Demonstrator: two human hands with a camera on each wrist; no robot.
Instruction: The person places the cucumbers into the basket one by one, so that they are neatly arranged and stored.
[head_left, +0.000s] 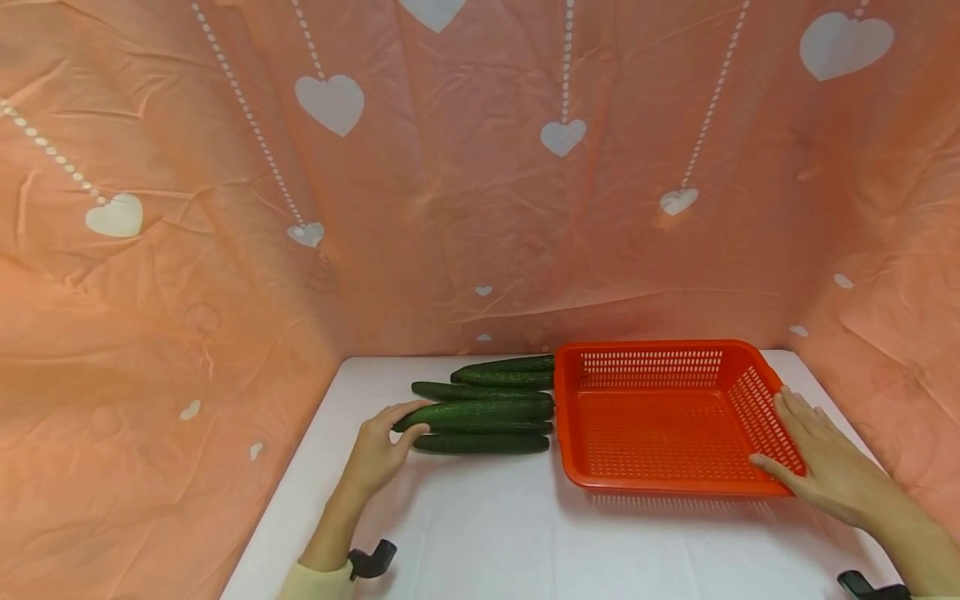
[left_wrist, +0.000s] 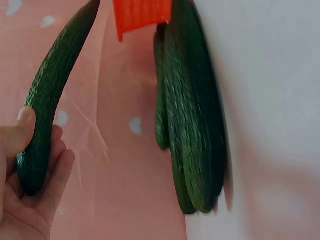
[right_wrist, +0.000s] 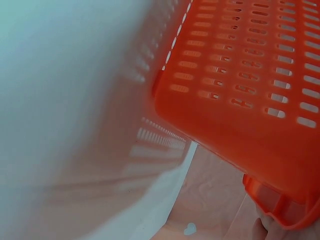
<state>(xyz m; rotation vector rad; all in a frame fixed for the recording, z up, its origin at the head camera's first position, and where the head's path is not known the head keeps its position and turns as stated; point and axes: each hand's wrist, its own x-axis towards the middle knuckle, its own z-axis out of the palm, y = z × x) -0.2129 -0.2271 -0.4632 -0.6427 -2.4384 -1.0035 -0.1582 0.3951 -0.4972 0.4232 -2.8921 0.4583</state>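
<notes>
In the head view my left hand [head_left: 378,446] grips a dark green cucumber [head_left: 480,411] by its left end, thumb on the near side and fingers behind. The left wrist view shows this cucumber [left_wrist: 47,100] slanting up, apart from the others. More cucumbers [head_left: 480,444] lie side by side under and around it, their right ends close to a red plastic basket [head_left: 675,483]. At the basket's right side is my right hand [head_left: 832,462], its straight fingers along the rim and the thumb over the near corner. Slotted basket walls [right_wrist: 225,135] fill much of the right wrist view.
A white tabletop [head_left: 480,542] carries everything. Behind and at both sides hangs a creased pink-orange cloth [head_left: 450,208] printed with white hearts. A dark strap-on device [head_left: 372,558] sits at the left wrist, and another [head_left: 862,585] at the right.
</notes>
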